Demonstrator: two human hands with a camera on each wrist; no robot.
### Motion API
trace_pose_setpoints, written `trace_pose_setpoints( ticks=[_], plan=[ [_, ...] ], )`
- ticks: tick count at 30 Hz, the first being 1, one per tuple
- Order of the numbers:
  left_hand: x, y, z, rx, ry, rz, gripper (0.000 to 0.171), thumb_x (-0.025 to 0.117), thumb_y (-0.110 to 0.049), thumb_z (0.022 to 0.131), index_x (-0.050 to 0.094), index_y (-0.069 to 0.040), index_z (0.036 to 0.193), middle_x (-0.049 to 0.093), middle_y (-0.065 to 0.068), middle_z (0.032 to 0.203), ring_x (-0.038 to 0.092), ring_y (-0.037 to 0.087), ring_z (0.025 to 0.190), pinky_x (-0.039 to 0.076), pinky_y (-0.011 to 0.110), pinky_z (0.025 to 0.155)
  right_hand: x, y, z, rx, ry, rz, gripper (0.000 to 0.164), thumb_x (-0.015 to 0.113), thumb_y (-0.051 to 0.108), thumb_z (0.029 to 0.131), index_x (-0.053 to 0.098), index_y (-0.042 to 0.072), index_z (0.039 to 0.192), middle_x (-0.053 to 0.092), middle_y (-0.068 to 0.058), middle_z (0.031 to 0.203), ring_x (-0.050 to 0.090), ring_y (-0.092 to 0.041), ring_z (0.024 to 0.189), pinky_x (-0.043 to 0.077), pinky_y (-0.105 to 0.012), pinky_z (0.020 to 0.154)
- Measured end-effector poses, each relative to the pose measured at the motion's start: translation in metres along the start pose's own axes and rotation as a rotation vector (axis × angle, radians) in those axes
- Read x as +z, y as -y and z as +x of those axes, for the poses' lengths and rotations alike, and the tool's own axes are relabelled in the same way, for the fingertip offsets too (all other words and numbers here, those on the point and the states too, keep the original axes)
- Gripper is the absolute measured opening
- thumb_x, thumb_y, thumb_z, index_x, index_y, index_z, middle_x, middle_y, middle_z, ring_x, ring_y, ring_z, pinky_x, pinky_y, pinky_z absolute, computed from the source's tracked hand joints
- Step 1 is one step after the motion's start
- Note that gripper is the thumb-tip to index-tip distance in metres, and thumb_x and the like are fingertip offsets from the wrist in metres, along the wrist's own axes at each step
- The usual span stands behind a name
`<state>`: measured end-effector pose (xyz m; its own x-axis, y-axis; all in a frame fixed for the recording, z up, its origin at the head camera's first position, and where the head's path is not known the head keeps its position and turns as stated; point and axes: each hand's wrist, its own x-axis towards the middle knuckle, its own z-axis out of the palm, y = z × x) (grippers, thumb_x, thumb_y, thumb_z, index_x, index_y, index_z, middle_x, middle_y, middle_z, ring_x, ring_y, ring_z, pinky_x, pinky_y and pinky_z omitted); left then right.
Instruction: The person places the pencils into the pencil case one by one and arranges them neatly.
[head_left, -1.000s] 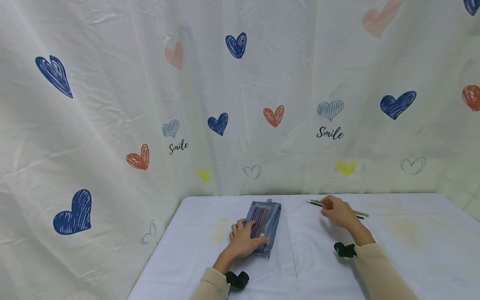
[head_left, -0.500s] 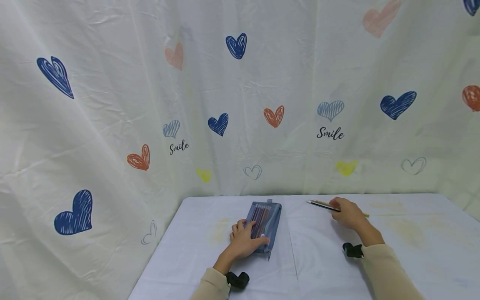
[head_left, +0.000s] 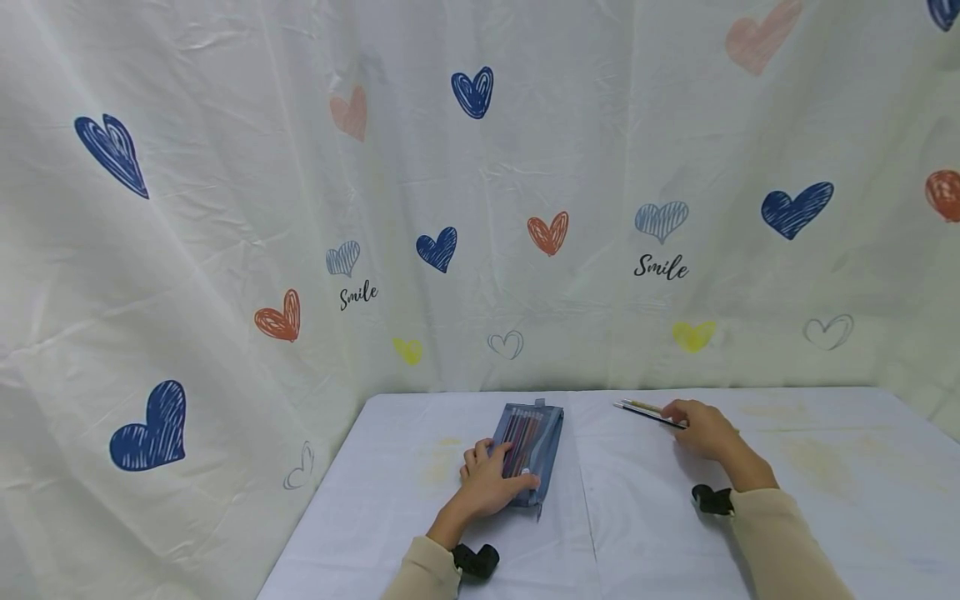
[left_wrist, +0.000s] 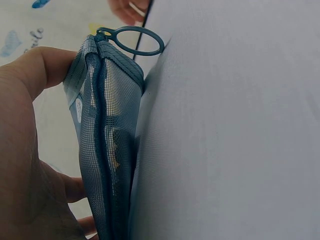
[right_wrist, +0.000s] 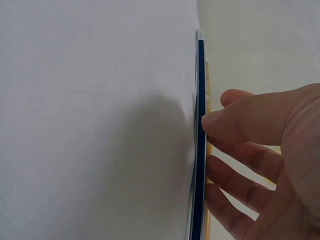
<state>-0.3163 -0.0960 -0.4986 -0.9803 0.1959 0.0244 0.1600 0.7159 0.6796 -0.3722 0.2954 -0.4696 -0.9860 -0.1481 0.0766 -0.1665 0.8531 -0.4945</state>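
A blue mesh-sided pencil case (head_left: 546, 450) lies flat on the table, with several pencils showing through its top. My left hand (head_left: 486, 483) rests on its near part, fingers spread and thumb across the lower end. In the left wrist view, the thumb (left_wrist: 47, 70) presses the case's edge beside a zip with a ring pull (left_wrist: 142, 41). To the right, my right hand (head_left: 705, 431) pinches a dark blue pencil (right_wrist: 201, 80) and a yellow pencil (head_left: 641, 405) lying side by side. The thumb touches the blue one; the fingertips meet the yellow one. The palm hides their right ends.
A white cloth covers the table (head_left: 615, 533), with faint yellowish stains on the right. Close behind the far edge hangs a white curtain (head_left: 570, 292) printed with hearts. A black wrist device (head_left: 476, 561) sits at the left cuff, and another (head_left: 711, 500) at the right.
My right hand has slid rightward along the pencils, baring more of their left ends. The dark pencil has turned slightly away from the yellow one. My left hand and the case stay put.
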Motion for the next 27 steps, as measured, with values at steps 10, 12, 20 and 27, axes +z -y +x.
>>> trace_pose_setpoints(
  ticks=[10, 12, 20, 27],
  plan=[
    [0.0007, -0.0008, -0.0014, -0.004, -0.001, -0.002, 0.09, 0.07, -0.06, 0.084, 0.044, -0.013, 0.155, 0.026, 0.019, 0.16, 0.024, 0.04, 0.141, 0.021, 0.067, 0.11, 0.0, -0.0034, -0.0012, 0.044, 0.046, 0.004, 0.035, 0.054, -0.011, 0.082, 0.071, 0.007, 0.108, 0.064, -0.021, 0.102, 0.057, -0.034, 0.09, 0.048, -0.049, 0.077],
    [0.0013, -0.0005, -0.0011, -0.005, -0.002, -0.002, 0.089, 0.07, -0.059, 0.084, 0.044, -0.012, 0.155, 0.026, 0.018, 0.16, 0.024, 0.04, 0.141, 0.02, 0.067, 0.11, 0.0008, -0.0036, -0.0017, 0.054, 0.058, 0.009, 0.031, 0.056, -0.01, 0.085, 0.071, 0.007, 0.106, 0.064, -0.02, 0.1, 0.057, -0.033, 0.089, 0.048, -0.049, 0.077],
    [0.0026, 0.0012, -0.0009, -0.003, -0.01, -0.016, 0.088, 0.071, -0.058, 0.084, 0.045, -0.011, 0.154, 0.026, 0.018, 0.16, 0.024, 0.04, 0.141, 0.02, 0.068, 0.11, 0.0029, -0.0046, -0.0032, 0.054, 0.069, 0.031, 0.028, 0.056, -0.008, 0.085, 0.071, 0.008, 0.103, 0.064, -0.015, 0.096, 0.055, -0.027, 0.082, 0.045, -0.038, 0.067],
    [0.0018, 0.0011, -0.0007, -0.002, -0.005, -0.013, 0.09, 0.071, -0.06, 0.083, 0.045, -0.012, 0.154, 0.026, 0.018, 0.16, 0.024, 0.039, 0.14, 0.021, 0.067, 0.11, 0.0013, -0.0024, -0.0021, 0.062, 0.073, 0.004, 0.028, 0.062, -0.006, 0.082, 0.067, 0.006, 0.106, 0.068, -0.017, 0.099, 0.059, -0.027, 0.082, 0.047, -0.039, 0.067]
  ],
)
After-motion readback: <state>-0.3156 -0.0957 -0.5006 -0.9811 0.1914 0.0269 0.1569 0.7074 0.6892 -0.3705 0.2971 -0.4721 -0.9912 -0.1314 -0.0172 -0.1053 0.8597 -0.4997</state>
